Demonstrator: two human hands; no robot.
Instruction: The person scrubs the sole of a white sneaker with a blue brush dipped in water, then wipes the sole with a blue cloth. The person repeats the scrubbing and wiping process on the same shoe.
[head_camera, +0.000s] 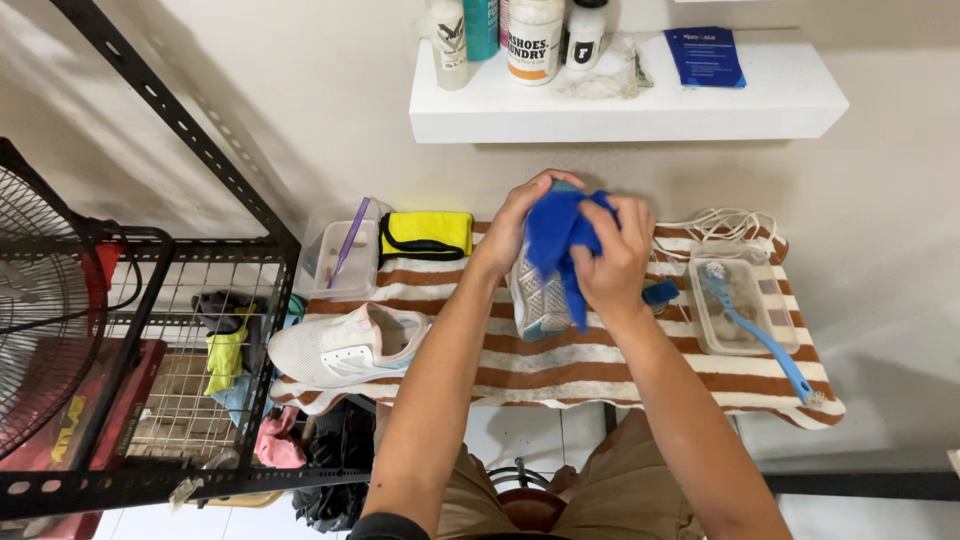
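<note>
My left hand grips the top of a white sneaker held upright, sole facing me, above the striped towel. My right hand presses a blue cloth against the shoe. A second white sneaker lies on its side at the left end of the brown-and-white striped towel that covers the small table.
A clear tub with a purple brush and a yellow folded cloth sit at the back left. Right: a clear tray with a blue brush, white laces. Wall shelf with bottles above. Black wire rack and fan at left.
</note>
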